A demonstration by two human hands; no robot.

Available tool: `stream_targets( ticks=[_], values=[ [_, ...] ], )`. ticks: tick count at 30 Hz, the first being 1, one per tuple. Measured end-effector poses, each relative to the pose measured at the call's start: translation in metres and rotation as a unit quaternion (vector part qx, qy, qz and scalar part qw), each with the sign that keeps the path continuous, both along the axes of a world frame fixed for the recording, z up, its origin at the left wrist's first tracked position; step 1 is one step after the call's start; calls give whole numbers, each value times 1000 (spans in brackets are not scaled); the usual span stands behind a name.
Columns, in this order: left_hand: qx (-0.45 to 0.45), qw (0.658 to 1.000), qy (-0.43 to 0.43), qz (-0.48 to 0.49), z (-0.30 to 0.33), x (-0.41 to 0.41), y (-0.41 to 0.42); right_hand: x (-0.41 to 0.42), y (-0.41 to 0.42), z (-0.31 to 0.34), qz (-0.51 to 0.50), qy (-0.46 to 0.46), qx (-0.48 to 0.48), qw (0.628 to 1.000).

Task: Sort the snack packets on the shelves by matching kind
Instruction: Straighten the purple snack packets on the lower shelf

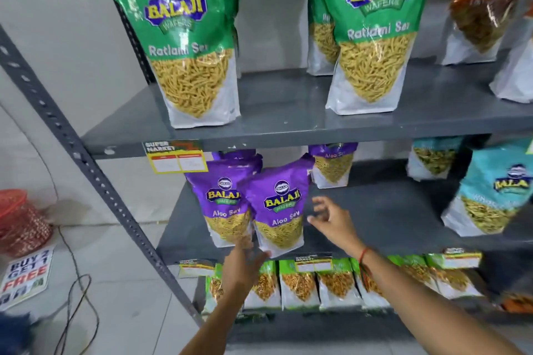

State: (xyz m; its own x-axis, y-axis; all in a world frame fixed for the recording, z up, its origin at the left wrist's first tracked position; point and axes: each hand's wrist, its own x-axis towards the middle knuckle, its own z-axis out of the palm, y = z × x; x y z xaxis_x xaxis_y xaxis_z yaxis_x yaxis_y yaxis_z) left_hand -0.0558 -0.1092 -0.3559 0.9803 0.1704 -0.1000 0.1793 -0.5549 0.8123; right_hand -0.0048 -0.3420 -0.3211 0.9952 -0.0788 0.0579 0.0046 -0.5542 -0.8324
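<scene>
Middle shelf [389, 210]: bare stretch between purple Aloo Sev packets [277, 210] and teal packet [490, 196]; shelf above limits headroom.

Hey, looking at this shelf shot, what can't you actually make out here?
All in the head view:
- Price tag on the top shelf edge: writing too small and washed out.
- Orange packet, top right: label blurred by glare, cut by the frame.
- Teal packet: kind name smeared by blur.
- Left hand: fingers blurred against the front Aloo Sev packet, grip unclear.
- Rear Aloo Sev packet: top hidden by the shelf.
</scene>
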Motion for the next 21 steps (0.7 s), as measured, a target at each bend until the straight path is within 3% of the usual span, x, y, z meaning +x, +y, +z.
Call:
stream_targets(
  ticks=[3,9,14,21],
  values=[
    [-16,1000,8,-12,-11,8,-11,20,0,-37,76,111,46,990],
    [-4,1000,22,17,-38,23,-22,51,4,-75,186,144,139,962],
    [-26,999,14,40,-49,29,-29,55,-1,-91,180,149,119,965],
    [-22,1000,18,0,-46,42,-63,42,-40,-84,120,120,59,984]
  ],
)
